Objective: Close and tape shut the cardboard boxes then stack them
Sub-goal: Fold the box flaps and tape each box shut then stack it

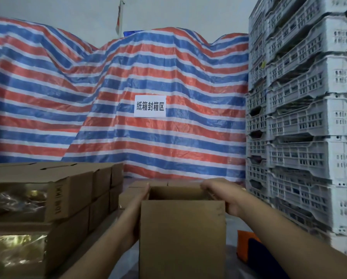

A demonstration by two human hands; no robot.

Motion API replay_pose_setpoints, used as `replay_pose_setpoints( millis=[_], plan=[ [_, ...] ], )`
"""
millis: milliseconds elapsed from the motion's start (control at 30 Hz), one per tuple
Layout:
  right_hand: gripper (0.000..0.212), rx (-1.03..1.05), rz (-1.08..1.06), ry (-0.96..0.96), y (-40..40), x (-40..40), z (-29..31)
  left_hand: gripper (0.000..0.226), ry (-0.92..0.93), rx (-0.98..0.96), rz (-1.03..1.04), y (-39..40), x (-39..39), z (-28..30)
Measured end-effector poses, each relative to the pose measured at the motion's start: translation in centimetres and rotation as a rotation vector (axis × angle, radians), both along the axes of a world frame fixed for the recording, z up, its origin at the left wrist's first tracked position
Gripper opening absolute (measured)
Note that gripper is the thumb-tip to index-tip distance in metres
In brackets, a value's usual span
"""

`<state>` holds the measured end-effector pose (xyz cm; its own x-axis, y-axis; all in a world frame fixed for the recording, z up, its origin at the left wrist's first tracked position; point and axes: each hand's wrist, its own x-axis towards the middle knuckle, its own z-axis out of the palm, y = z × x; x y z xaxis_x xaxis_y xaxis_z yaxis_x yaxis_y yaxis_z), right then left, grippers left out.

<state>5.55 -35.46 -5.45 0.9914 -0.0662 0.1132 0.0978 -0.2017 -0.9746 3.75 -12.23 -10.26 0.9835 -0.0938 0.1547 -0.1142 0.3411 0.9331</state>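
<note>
An open brown cardboard box (181, 234) stands in front of me at bottom centre, its near flap upright and the dark inside showing behind it. My left hand (137, 206) lies flat along the box's left side with straight fingers reaching toward the far corner. My right hand (223, 196) grips the right side, its fingers curled over the far right rim. The near flap hides part of both hands. Closed boxes (68, 194) with glossy tape on their ends are stacked two high at the left. No tape roll is in view.
More low cardboard boxes (131, 188) lie just behind the held box. White plastic crates (301, 121) tower at the right. A red, white and blue striped tarp (128, 77) with a paper sign (150, 106) closes off the back. An orange and dark object (247, 244) lies by my right forearm.
</note>
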Motion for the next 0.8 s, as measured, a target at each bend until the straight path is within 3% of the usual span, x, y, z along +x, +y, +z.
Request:
replay_pose_setpoints(
  millis=[100,167,500,633,800],
  plan=[
    [0.017,0.264,0.061,0.076,0.1,0.3,-1.0,0.028,-0.046,0.068,-0.018,-0.2,0.9,0.5],
    [0.023,0.36,0.113,0.078,0.3,0.5,-1.8,0.032,-0.029,0.105,0.012,-0.4,1.7,0.3],
    [0.029,0.467,0.182,-0.061,0.1,0.1,-4.3,0.032,-0.06,0.057,0.084,-0.7,3.6,-0.1],
    [0.041,0.561,0.182,-0.013,0.2,0.0,-4.9,0.04,-0.124,-0.013,0.054,-0.2,3.8,-1.2],
    [0.053,0.549,0.188,-0.063,0.2,-0.3,-5.1,0.032,-0.125,-0.003,0.034,0.0,3.8,-1.9]
  ],
)
